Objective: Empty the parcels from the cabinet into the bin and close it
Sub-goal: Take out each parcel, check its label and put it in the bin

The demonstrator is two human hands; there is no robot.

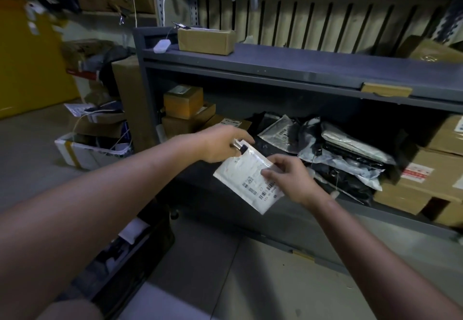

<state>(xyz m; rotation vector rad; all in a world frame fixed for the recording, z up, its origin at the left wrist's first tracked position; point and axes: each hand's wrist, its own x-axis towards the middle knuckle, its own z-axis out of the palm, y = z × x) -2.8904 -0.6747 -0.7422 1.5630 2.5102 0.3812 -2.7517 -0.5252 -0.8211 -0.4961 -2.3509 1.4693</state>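
broadly, a grey metal cabinet (pixel 275 69) fills the upper right, its lower shelf open and packed. at the right end of that shelf sit large cardboard boxes (pixel 426 186), one stacked on another, and just beside them toward the middle lies a heap of black and grey plastic mailers (pixel 338 154), overlapping one another. on the floor at lower left stands a dark container (pixel 135 257) (whether it is the bin i cannot tell; its inside is too dim to read). at the left end of the shelf is a stack of small brown boxes (pixel 184 101), and a brown carton (pixel 205 41) rests on the cabinet's top. in front of the shelf, above the floor, a white padded parcel (pixel 246 184) with barcode labels is held tilted between both hands. the left hand (pixel 220 144) pinches its upper corner, fingers curled at the edge; the right hand (pixel 293 179) grips its right edge, thumb on the labelled face.
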